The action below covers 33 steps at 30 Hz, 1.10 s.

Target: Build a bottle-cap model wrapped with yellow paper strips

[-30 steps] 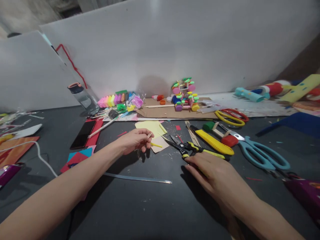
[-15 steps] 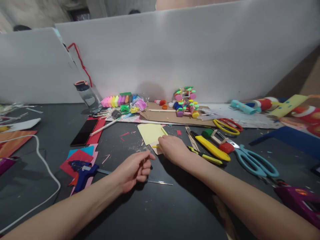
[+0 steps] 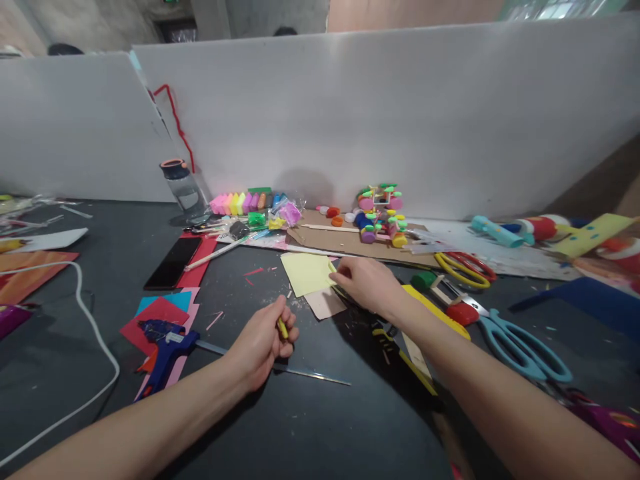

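1. Fingers of your left hand [image 3: 263, 343] grip a short yellow stick [image 3: 283, 328], material unclear.
2. Likely light, crushable: pinch mid-length.
3. Your right hand [image 3: 367, 283]: pale-yellow paper sheet [image 3: 306, 273] just left of fingertips; can't tell if pinching.

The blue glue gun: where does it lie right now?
In the head view, the blue glue gun lies at left on coloured paper sheets, nearer the camera than the black phone and left of the person's left hand.
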Motion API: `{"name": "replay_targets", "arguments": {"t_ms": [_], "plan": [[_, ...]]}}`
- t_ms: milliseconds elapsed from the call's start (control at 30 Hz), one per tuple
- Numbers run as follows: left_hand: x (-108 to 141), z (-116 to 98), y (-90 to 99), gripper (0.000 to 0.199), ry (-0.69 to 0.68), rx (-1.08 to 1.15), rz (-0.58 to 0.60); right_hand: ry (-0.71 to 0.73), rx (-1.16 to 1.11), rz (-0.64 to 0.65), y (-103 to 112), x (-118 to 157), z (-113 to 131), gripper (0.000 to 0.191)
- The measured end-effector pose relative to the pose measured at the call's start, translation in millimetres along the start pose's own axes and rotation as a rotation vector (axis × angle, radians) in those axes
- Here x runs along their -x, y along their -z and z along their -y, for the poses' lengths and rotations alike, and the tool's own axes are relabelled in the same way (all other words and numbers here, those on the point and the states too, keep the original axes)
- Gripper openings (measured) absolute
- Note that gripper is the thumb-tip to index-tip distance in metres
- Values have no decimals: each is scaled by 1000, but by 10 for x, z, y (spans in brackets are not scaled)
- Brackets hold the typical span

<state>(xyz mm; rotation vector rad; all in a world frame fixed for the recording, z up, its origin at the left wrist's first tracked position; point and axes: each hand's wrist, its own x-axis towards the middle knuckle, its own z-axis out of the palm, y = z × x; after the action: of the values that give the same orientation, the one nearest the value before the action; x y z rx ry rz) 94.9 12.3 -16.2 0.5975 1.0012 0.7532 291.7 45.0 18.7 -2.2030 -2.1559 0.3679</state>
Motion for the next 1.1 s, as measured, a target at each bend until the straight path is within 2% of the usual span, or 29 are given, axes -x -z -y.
{"name": "replay_targets", "arguments": {"t_ms": [67,133,200,300,400,467,533,567,600,733,833,933,1000,1100], "plan": [[4,-81,15,33,-18,-16,-11,-104,46,12,-40,-204,-130,29],[-11,-154,29,30,-34,-45,-9,-129,64,40,-93,-336,-190,30],[-48,-202,54,27,-58,-86,-3,-109,60,54,-126,-377,-196,29],[-135,-249,130,27,-120,-172,-23,-36,34,20,-83,-291,-181,26],[-240,-339,228,35,-248,-289,-70,88,4,-91,60,-111,-188,24],[-309,-449,275,49,-372,-378,-100,197,-7,-207,164,11,-198,19],[-366,-578,291,59,-481,-476,-94,309,-17,-323,236,110,-207,16],[-387,-638,287,58,-515,-528,-68,359,-24,-371,254,147,-211,17],[-403,-686,278,51,-539,-580,-34,403,-32,-412,260,175,-215,20],[-428,-737,241,5,-602,-745,111,505,-72,-490,200,235,-233,24],[-417,-679,247,11,-661,-812,129,508,-114,-484,152,262,-240,21],[-389,-643,258,11,-707,-857,95,483,-139,-441,138,258,-255,22],[-371,-648,256,14,-733,-877,45,421,-138,-417,135,200,-290,25],[-366,-675,254,27,-757,-891,-44,275,-133,-377,138,-2,-399,27]]}}
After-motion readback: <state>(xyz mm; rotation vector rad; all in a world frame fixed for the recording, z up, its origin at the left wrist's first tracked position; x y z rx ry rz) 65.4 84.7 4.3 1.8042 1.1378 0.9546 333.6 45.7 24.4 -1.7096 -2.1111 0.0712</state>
